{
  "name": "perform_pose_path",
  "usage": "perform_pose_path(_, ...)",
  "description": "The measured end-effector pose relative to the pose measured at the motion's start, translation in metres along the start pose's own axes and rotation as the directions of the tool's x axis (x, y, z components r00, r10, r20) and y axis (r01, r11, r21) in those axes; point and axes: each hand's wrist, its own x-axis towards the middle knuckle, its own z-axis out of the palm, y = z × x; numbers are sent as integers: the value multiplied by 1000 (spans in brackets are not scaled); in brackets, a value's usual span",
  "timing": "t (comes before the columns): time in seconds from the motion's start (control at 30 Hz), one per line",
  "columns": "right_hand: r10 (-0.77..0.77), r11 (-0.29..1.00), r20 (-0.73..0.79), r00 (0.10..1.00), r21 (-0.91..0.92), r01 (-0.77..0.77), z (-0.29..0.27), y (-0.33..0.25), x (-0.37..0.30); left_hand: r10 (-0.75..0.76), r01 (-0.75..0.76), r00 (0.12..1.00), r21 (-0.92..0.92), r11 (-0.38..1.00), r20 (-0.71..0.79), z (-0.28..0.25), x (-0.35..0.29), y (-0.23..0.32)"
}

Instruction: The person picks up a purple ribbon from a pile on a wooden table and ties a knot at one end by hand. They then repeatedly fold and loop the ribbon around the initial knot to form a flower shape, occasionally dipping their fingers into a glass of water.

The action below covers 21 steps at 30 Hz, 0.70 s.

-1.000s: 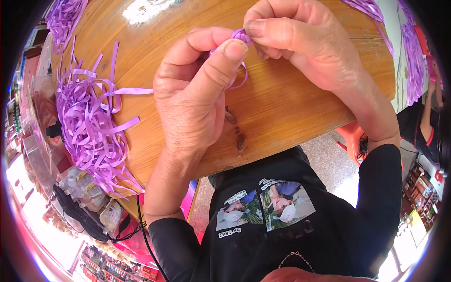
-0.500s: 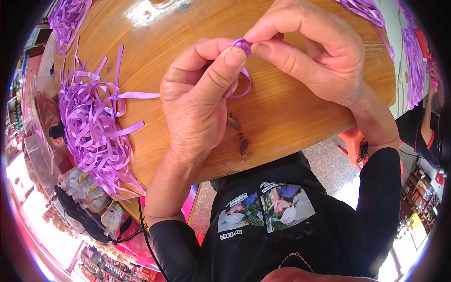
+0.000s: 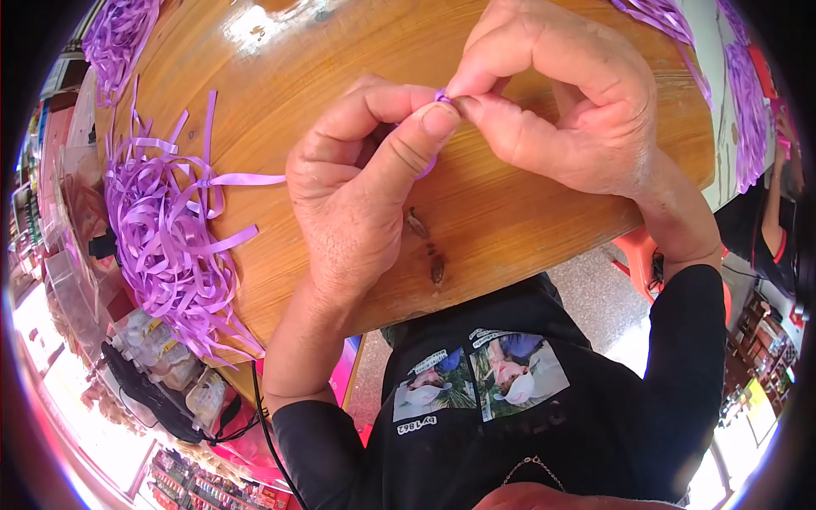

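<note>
Over the table, a purple ribbon (image 3: 442, 96) is pinched between both sets of fingertips, where it forms a small knot or loop. My left hand (image 3: 353, 174) holds it between thumb and forefinger, the other fingers curled in. Thumb and forefinger of my right hand (image 3: 565, 106) close on it from the right. A short bend of the ribbon hangs below the left thumb. From the left hand's outer side a ribbon length (image 3: 246, 179) runs to a tangled heap of purple ribbons (image 3: 166, 229) on the table's left. The fingers partly hide the knot.
The wooden table (image 3: 510, 221) has a curved edge close to my body. More purple ribbons lie at the far left (image 3: 119, 47) and far right (image 3: 659, 21). A black cable (image 3: 265, 425) hangs at the left edge. An orange stool (image 3: 637, 259) stands below right, with another person's arm (image 3: 773, 204) beyond.
The ribbon's loop at the fingertips has become smaller and tighter. My left hand has shifted slightly right, and the hanging bend below its thumb shows less.
</note>
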Motion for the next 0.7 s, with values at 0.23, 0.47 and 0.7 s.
perform_pose_path(0.23, 351, 927, -3, 936, 141, -348, -2, -9, -1, -68, 71, 996, 47, 996, -49, 11, -3, 5)
perform_pose_path(0.47, 316, 940, -42, 948, 152, -307, 3, 2, -8, -107, 112, 991, 65, 992, -78, 6, -5, 10)
perform_pose_path(0.7, 344, 924, -27, 939, 190, -333, 7, 3, -5, -90, 92, 987, 13, 996, -131, 4, -6, 12)
